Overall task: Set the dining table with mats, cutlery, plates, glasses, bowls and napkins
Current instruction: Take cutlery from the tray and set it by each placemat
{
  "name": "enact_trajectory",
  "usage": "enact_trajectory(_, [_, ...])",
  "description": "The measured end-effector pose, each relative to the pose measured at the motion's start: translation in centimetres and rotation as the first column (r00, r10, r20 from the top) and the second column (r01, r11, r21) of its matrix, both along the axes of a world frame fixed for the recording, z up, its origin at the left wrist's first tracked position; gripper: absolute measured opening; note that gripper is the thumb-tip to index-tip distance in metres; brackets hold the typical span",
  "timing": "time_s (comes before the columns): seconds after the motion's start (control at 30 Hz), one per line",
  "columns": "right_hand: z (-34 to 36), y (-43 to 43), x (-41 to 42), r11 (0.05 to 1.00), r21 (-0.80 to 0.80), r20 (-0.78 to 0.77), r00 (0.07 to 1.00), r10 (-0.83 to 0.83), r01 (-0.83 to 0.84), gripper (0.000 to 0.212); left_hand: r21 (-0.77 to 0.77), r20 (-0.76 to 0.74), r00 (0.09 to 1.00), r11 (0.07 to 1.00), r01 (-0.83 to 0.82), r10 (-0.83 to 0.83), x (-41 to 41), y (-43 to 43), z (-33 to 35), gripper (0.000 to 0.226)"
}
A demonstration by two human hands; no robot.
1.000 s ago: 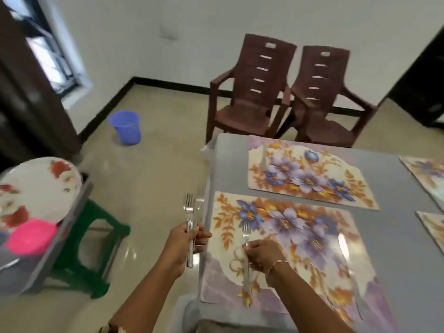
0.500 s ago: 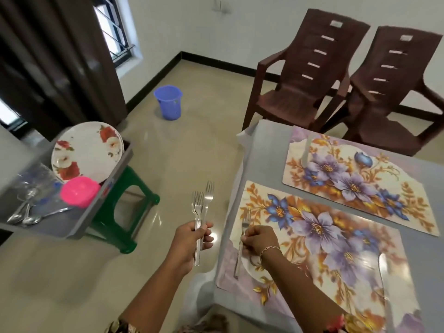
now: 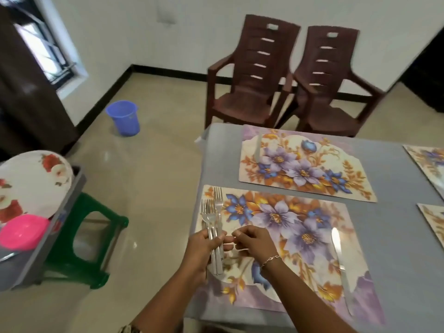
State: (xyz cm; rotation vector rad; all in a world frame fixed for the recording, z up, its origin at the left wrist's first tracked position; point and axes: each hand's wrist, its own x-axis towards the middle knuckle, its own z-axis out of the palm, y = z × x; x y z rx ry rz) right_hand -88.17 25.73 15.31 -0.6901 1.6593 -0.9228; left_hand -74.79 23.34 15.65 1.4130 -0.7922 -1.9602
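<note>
Head view — left hand point(image 3: 204, 246) grips forks point(image 3: 212, 212).

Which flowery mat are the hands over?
The nearest mat: only it has the left hand, gripping forks, and right hand over its left end.

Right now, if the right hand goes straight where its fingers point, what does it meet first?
The forks gripped in the left hand, or that hand's thumb; they look almost touching, though depth is unclear.

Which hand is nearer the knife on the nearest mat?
Right. The right hand is over the mat, left of the knife; the left hand grips forks at the mat's left edge, farther off.
</note>
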Motion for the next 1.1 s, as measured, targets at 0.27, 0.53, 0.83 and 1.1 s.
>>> enact_trajectory(0.27, [2.5, 7.7, -12.0, 0.96, -0.087, 0.202, 0.948, -0.245, 0.267, 0.015, -0.068, 0.013, 0.964, 0.961, 0.267, -0.267, -14.6, 6.6, 1.8, 0.014])
enact_trajectory(0.53, [3.9, 20.4, -28.5, 0.863, -0.09, 0.083, 0.867, -0.491, 0.497, 0.013, -0.002, -0.028, 0.915, 0.915, 0.403, -0.403, -28.7, 16.8, 3.8, 0.012])
enact_trajectory(0.83, [2.6, 29.0, -41.6, 0.848, 0.028, -0.059, 0.848, -0.527, 0.529, 0.016, -0.028, 0.091, 0.915, 0.917, 0.397, -0.393, -38.7, 21.6, 3.7, 0.01])
enact_trajectory(1.1, [1.1, 26.6, -49.2, 0.9, 0.117, -0.217, 0.895, -0.39, 0.42, 0.021, 0.009, 0.081, 0.957, 0.961, 0.277, -0.277, -45.0, 19.3, 2.0, 0.009])
